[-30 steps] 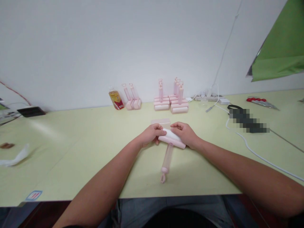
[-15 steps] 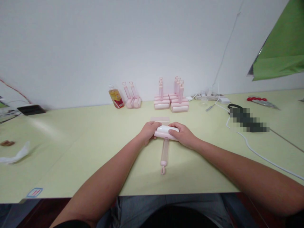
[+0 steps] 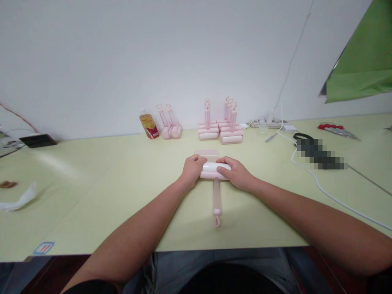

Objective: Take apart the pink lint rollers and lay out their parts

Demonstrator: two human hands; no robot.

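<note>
A pink lint roller (image 3: pixel 216 185) lies on the pale green table (image 3: pixel 92 183), its white roll between my hands and its clear pink handle pointing toward me. My left hand (image 3: pixel 193 169) is closed on the roll's left end. My right hand (image 3: pixel 235 172) grips the right end, fingers curled over the top. Just behind the roll lies a flat pink cover piece (image 3: pixel 207 153).
At the back wall stand stacked pink lint rollers (image 3: pixel 221 130), two more rollers (image 3: pixel 170 127) and a small yellow bottle (image 3: pixel 148 124). A white cable (image 3: pixel 330 196) and a blurred dark object (image 3: pixel 320 154) lie at right. White crumpled paper (image 3: pixel 18 200) is far left.
The roller has straightened so its handle points more directly at me, and both hands have shifted slightly away from me with it. The roll now lies level between my hands.
</note>
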